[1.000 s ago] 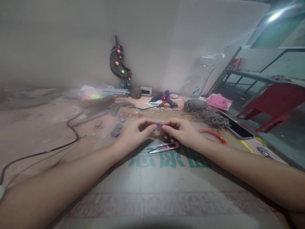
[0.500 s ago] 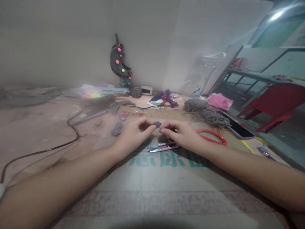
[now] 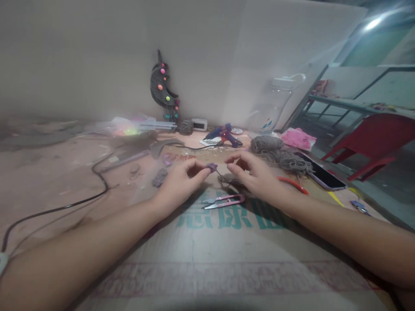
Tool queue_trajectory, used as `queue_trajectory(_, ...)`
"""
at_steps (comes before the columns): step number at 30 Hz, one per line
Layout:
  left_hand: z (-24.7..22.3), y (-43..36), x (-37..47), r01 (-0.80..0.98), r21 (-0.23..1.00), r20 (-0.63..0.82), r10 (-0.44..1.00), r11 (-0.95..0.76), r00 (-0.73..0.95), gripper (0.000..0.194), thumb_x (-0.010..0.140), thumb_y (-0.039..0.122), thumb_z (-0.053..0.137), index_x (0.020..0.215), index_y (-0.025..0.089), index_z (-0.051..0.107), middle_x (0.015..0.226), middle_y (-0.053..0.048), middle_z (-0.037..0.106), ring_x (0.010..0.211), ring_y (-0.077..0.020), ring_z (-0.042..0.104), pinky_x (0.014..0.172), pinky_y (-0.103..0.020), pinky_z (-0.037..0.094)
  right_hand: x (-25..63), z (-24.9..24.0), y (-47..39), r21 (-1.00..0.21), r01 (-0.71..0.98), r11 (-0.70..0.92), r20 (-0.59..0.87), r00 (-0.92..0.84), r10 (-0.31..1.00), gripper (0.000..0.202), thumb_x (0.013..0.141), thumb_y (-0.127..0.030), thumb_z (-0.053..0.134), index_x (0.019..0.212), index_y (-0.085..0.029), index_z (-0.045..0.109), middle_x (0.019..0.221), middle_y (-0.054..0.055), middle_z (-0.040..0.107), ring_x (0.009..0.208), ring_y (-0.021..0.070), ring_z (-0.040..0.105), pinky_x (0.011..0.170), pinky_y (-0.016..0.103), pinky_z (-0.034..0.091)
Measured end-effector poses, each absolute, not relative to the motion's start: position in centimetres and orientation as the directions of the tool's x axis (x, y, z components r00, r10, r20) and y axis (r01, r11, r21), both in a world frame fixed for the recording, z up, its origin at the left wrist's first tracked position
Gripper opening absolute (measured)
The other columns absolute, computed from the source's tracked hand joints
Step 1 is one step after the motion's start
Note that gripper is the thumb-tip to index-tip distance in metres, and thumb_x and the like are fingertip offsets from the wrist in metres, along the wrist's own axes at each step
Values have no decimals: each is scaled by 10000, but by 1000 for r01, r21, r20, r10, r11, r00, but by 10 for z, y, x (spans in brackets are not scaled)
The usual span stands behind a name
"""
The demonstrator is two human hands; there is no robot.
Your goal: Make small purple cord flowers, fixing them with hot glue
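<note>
My left hand (image 3: 181, 179) pinches a small purple piece (image 3: 212, 167) between thumb and forefinger. A thin grey strand (image 3: 222, 177) trails from this piece toward the right. My right hand (image 3: 253, 172) is just to the right of it, thumb and forefinger apart, with nothing visible between them. Its other fingers are partly hidden. Thread snips with pink handles (image 3: 227, 201) lie on the board below both hands. Orange-red scissor-like handles (image 3: 293, 185) show partly behind my right wrist. Left of my left hand lies a small grey yarn bundle (image 3: 159, 177).
At the back stand a blue glue gun (image 3: 223, 134), a small digital clock (image 3: 199, 124) and a clear bottle (image 3: 270, 108). Grey yarn (image 3: 282, 155) and a phone (image 3: 324, 175) lie at right. A black cord (image 3: 74, 201) crosses the left side. A decorated moon (image 3: 158, 86) leans on the wall.
My right hand has moved away from the purple piece to the right and its fingers have parted. My left hand still pinches the piece.
</note>
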State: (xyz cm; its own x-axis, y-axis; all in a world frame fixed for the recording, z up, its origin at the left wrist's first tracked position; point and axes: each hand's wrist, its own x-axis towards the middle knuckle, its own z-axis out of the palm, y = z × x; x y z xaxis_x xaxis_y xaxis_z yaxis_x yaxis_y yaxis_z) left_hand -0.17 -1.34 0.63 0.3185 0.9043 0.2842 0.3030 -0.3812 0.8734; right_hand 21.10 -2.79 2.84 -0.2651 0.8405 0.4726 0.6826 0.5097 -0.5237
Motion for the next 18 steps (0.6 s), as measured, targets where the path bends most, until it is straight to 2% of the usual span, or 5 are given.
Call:
queue_trajectory(3, 5, -10, -3, 277, 898, 277, 929, -341, 245, 254, 840, 411, 602, 880, 164, 645, 860, -37, 683, 785, -167, 610, 686, -260, 456, 220, 45, -30, -437, 774, 457, 358, -317, 878, 172, 881, -336, 558, 947, -179, 539, 815, 28, 614, 667, 142, 555, 599, 257, 416)
queue_trajectory(6, 2, -4, -2, 136, 965, 192, 957, -225, 216, 291, 824, 435, 617, 881, 150, 607, 831, -36, 666, 748, -150, 619, 683, -259, 477, 231, 60, -38, -203, 883, 424, 95, -413, 906, 252, 821, -431, 635, 880, -202, 547, 766, 17, 628, 629, 153, 542, 547, 251, 345)
queue_trajectory(9, 0, -1, 0, -26, 991, 132, 966, -130, 222, 317, 814, 448, 625, 897, 147, 574, 906, -54, 675, 693, -130, 640, 628, -248, 497, 239, 65, -43, -40, 925, 378, -84, -380, 921, 259, 787, -420, 660, 930, -219, 579, 805, 28, 661, 657, 178, 576, 543, 252, 315)
queue_trajectory(13, 0, 0, 1, -92, 992, 103, 976, -87, 191, 266, 826, 401, 625, 886, 148, 567, 895, -57, 685, 656, -108, 637, 603, -221, 498, 243, 64, -41, -38, 938, 345, -177, -347, 921, 216, 819, -313, 592, 1018, -228, 586, 915, 46, 692, 780, 213, 627, 600, 261, 356)
queue_trajectory(18, 1, 0, 1, -111, 992, 83, 983, -66, 164, 300, 797, 431, 656, 847, 149, 568, 832, -50, 677, 621, -106, 621, 577, -216, 483, 255, 67, -40, -104, 904, 415, -248, -427, 869, 176, 794, -301, 603, 960, -248, 628, 889, 24, 698, 747, 200, 628, 596, 261, 368)
